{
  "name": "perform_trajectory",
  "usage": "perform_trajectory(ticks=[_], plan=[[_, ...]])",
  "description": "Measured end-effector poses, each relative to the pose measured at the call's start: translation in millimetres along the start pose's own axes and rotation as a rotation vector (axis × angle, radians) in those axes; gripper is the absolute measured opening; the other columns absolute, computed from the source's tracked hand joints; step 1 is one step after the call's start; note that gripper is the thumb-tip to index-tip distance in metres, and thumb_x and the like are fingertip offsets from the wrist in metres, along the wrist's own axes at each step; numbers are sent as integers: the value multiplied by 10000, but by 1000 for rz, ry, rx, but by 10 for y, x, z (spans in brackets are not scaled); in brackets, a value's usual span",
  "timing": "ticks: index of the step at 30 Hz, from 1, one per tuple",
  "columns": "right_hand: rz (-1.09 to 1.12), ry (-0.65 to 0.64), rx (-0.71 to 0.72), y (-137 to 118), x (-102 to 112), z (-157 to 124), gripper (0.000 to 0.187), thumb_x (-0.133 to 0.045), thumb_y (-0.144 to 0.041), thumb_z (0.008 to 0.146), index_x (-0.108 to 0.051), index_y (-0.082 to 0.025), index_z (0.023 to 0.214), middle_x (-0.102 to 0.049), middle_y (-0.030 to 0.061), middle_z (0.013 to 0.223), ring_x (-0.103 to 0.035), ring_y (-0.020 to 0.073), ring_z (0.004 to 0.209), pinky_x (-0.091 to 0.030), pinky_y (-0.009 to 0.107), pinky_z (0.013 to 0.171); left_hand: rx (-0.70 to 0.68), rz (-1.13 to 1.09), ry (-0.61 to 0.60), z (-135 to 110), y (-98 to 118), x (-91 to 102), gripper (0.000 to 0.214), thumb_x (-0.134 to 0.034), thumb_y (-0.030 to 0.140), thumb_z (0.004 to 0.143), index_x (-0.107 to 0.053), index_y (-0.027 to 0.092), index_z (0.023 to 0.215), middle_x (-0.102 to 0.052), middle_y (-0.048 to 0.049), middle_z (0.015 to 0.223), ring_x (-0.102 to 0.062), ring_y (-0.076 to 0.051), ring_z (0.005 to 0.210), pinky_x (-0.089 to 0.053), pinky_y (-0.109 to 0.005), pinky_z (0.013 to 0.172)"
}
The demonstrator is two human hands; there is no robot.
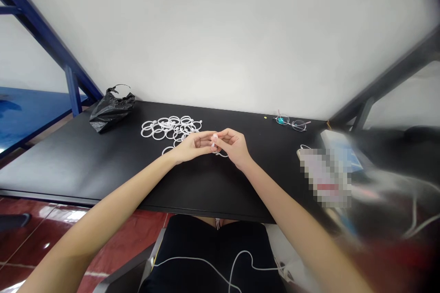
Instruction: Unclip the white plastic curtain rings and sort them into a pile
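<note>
My left hand point(195, 145) and my right hand point(235, 147) meet above the black table, fingertips close together. Both pinch a small white plastic piece point(215, 139), mostly covered by the fingers. Part of a white ring point(222, 154) shows just below my right hand; I cannot tell whether it joins the held piece or lies on the table. To the left and behind my left hand spreads a loose, overlapping pile of white plastic rings point(158, 134) with small round knobs, like curtain rings. A ring point(167, 150) is partly hidden by my left wrist.
A crumpled black plastic bag point(113, 107) sits at the back left of the black table point(92, 160). Round eyeglasses point(282, 119) lie near the wall. At right are a pixelated flat object point(325, 178) and a blurred white-and-blue box point(342, 151). A white cable point(192, 258) crosses my lap.
</note>
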State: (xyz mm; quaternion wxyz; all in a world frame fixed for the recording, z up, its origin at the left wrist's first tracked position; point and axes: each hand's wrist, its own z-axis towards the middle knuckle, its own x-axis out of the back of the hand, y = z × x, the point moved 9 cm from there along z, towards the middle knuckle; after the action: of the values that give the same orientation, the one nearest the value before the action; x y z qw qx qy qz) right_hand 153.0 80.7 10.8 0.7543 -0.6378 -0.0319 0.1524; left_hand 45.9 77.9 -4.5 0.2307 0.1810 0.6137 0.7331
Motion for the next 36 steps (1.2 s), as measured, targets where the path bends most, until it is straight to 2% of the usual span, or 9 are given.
perform_trajectory(ticks=[5, 15, 18, 21, 23, 25, 27, 30, 36], plan=[[2, 18, -2, 27, 16, 7, 312, -845, -411, 621, -633, -197, 700, -700, 0, 671, -644, 133, 568, -552, 270, 534, 1, 24, 21, 2, 5, 6, 462, -747, 302, 801, -624, 139, 1215, -734, -112, 1047, -711, -239, 976, -565, -425, 925], [-49, 27, 27, 20, 14, 5, 288, -830, -403, 646, -656, -185, 715, -689, 6, 659, -639, 128, 568, -528, 245, 516, 2, 97, 10, 7, 49, -8, 451, -732, 374, 810, -635, 132, 1178, -730, -116, 1042, -709, -240, 963, -562, -400, 908], [-53, 64, 11, 31, 53, 24, 305, -780, -433, 697, -671, -185, 836, -714, 22, 727, -638, 129, 577, -512, 236, 496, -52, 294, 106, -7, 166, 149, 460, -714, 412, 810, -628, 130, 1164, -717, -114, 1036, -702, -230, 922, -558, -389, 881], [-146, 200, 25, 37, 245, 52, 280, -716, -423, 747, -657, -187, 885, -724, 44, 796, -640, 142, 607, -516, 253, 512, -154, 774, 308, -73, 367, 460, 419, -677, 409, 826, -639, 151, 1154, -692, -109, 1066, -664, -241, 957, -521, -414, 916], [-320, 261, 80, 6, 355, 62, 187, -709, -330, 733, -654, -189, 844, -720, 49, 820, -656, 166, 683, -540, 283, 587, -190, 1092, 335, -95, 411, 576, 386, -613, 366, 861, -639, 143, 1175, -673, -131, 1108, -632, -274, 1023, -479, -459, 960], [-529, 232, 126, 0, 367, 77, 115, -673, -224, 718, -663, -200, 830, -723, 48, 883, -666, 188, 780, -558, 336, 717, -169, 1266, 308, -90, 353, 655, 382, -574, 324, 868, -633, 127, 1190, -660, -149, 1129, -620, -295, 1044, -472, -473, 956], [-665, 165, 123, 58, 335, 89, 146, -635, -160, 709, -671, -207, 842, -724, 41, 922, -670, 201, 841, -548, 378, 816, -145, 1324, 299, -88, 292, 699, 379, -548, 286, 865, -621, 127, 1201, -650, -147, 1153, -612, -296, 1063, -475, -463, 951], [-735, 109, 108, 140, 295, 88, 181, -605, -128, 713, -673, -210, 859, -725, 37, 934, -675, 213, 895, -531, 401, 883, -141, 1330, 283, -88, 254, 661, 356, -515, 234, 856, -617, 145, 1185, -633, -130, 1199, -594, -285, 1110, -471, -444, 965], [-769, 107, 136, 164, 284, 96, 171, -587, -126, 719, -666, -212, 843, -721, 27, 877, -678, 198, 818, -541, 365, 799, -210, 1318, 271, -91, 329, 524, 295, -508, 183, 855, -635, 157, 1119, -651, -118, 1160, -598, -270, 1096, -470, -445, 964]])
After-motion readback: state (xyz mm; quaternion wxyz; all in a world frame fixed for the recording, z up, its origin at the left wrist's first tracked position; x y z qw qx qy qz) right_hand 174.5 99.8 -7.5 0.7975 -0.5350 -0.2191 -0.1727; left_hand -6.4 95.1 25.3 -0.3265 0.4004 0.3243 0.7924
